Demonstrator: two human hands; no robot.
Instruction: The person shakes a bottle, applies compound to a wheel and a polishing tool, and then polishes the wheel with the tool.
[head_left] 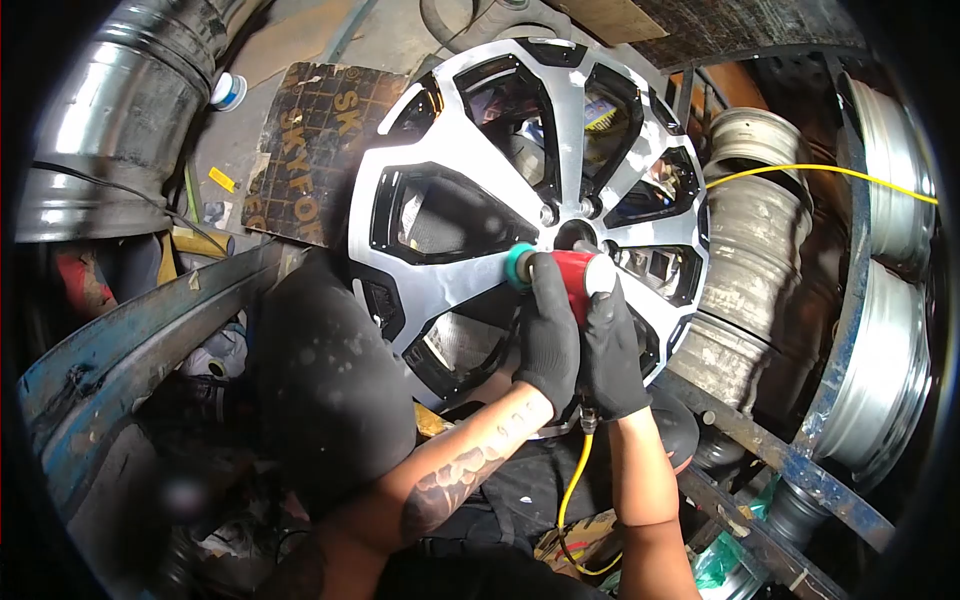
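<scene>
A large alloy wheel rim (pixel 450 285) with silver spoke faces and black pockets stands tilted in front of my knees. Both my hands wear black gloves and are closed around a red air sander (pixel 572 272). My left hand (pixel 550 335) wraps its left side, near the small round green pad (pixel 517 265). On the other side, my right hand (pixel 612 350) grips the body by its pale end. The pad is right at a spoke, just below the hub hole (pixel 575 235). From the tool's lower end runs a yellow air hose (pixel 575 480).
Stacked bare rims (pixel 755 230) lie at the right, with more rims (pixel 880 370) behind a metal rack frame (pixel 835 360). A blue metal beam (pixel 130 330) crosses the left side. Printed cardboard (pixel 315 150) lies behind the wheel, and a shiny rim barrel (pixel 120 130) is at upper left.
</scene>
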